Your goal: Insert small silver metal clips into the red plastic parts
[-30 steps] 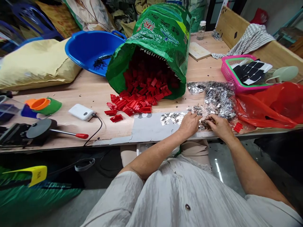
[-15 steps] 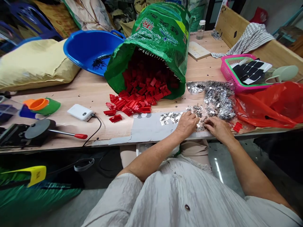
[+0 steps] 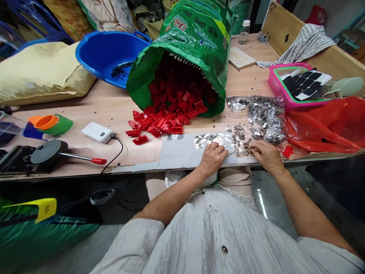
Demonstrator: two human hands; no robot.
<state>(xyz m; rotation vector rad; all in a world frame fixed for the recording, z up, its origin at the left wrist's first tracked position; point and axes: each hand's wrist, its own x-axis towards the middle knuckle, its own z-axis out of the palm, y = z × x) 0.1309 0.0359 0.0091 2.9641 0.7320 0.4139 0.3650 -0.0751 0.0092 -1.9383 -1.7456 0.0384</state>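
Observation:
My left hand (image 3: 212, 158) rests on the table's front edge with its fingers curled down onto a scatter of small shiny metal pieces (image 3: 205, 140); what its fingertips hold is hidden. My right hand (image 3: 265, 154) lies a little to the right, fingers pinched together among more of the metal pieces (image 3: 242, 146). Behind the hands a larger heap of the metal pieces (image 3: 265, 118) lies on clear plastic. A green woven sack (image 3: 194, 42) lies on its side and spills red plastic parts (image 3: 162, 123) onto the wooden table (image 3: 108, 106).
A red plastic bag (image 3: 327, 125) and a pink basket (image 3: 278, 89) with black pads stand at the right. A white power bank (image 3: 97, 132) with a cable, a black hand press (image 3: 42, 154) with a red-tipped lever, and a blue basin (image 3: 105, 57) are at the left.
My left hand has slid left, away from my right hand, toward the left scatter of metal pieces. My right hand has stayed about where it was.

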